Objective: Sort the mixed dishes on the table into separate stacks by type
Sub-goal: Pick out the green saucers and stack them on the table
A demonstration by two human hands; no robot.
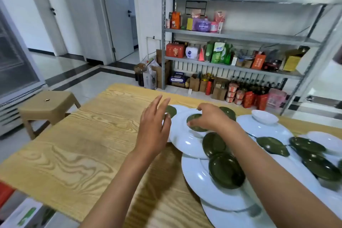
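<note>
Metal shelving unit (240,31) on the far right wall, grey slotted uprights, shelves crowded with boxes, packets and bottles.

Wooden table (77,144), pale yellow with bold swirling grain, fills the near half of the scene. Tan plastic stool (46,105) to its left, square top, rounded corners.

Dishes crowd the table's right side. Large glossy white plates (196,174) overlap one another from near edge to far. Small dark green saucers (224,170), round and shiny, lie scattered on top of them; more sit at right (307,144). A small white oval dish (264,116) rests on a far white plate.

Left hand (153,127) hangs over the table just left of the plates, fingers straight and spread, holding nothing. Right hand (209,116) reaches onto a tilted white plate (185,135), fingers curled down, pinching the edge of a green saucer (194,119) that lies on it.
</note>
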